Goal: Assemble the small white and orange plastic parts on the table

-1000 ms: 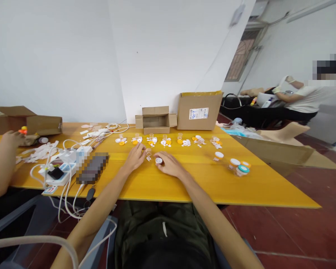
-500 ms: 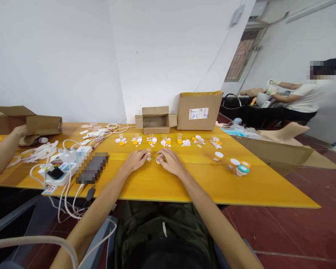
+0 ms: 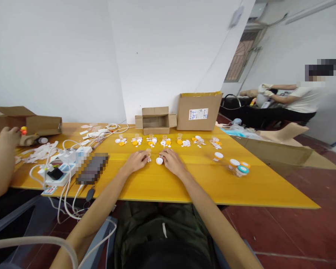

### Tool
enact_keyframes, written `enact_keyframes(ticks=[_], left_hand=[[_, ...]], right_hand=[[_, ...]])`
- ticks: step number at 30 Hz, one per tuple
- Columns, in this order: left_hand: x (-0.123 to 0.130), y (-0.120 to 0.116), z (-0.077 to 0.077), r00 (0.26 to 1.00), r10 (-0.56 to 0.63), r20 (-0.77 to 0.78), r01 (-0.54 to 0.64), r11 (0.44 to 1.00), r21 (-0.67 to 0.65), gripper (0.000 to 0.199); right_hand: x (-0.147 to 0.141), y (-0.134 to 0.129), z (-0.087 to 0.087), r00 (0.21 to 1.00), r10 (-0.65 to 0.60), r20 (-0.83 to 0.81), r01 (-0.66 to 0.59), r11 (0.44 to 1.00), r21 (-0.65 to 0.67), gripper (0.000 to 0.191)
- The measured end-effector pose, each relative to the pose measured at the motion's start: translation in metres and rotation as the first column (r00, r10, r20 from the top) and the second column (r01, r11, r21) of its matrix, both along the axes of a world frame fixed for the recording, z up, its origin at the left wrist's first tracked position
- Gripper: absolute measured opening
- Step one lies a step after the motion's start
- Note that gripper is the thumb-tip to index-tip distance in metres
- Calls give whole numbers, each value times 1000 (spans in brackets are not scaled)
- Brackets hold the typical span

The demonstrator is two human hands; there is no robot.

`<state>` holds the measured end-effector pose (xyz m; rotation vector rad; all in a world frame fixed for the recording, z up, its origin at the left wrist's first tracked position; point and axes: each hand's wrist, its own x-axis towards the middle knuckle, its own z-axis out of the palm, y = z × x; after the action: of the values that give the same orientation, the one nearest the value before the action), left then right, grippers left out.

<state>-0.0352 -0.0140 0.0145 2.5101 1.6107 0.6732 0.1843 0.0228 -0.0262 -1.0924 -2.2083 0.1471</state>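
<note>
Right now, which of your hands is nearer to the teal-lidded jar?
The right. My right hand is to the left of the teal-lidded jar, with a wide gap between; my left hand is farther left.

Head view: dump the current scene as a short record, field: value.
left hand: left hand, fingertips at a small clear cup; grip unclear
right hand: right hand, fingers at a white round piece
mid-table: row of white and yellow parts with clear cups
right side: four lidded jars, one lid teal
back: open carton beside a taller labelled box
left side: power strip, cables
others: forearm at left, gloved person at right
</note>
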Motion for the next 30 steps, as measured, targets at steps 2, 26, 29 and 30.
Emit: enact_keyframes(ticks=[2, 26, 29, 30], left_hand=[[0, 0, 0, 1000, -4, -8, 4, 1000, 5, 19], [-1, 2, -3, 994, 77, 79, -81, 995, 54, 18], [-2, 4, -4, 989, 96, 108, -101, 994, 40, 19], [-3, 5, -4, 987, 105, 119, -110, 993, 34, 19]], right_hand=[[0, 0, 0, 1000, -13, 18, 13, 1000, -15, 27], [0, -6, 12, 979, -73, -189, 76, 997, 11, 18], [-3, -9, 16, 972, 1, -233, 6, 1000, 30, 21], [-3, -10, 17, 970, 21, -243, -14, 999, 33, 22]])
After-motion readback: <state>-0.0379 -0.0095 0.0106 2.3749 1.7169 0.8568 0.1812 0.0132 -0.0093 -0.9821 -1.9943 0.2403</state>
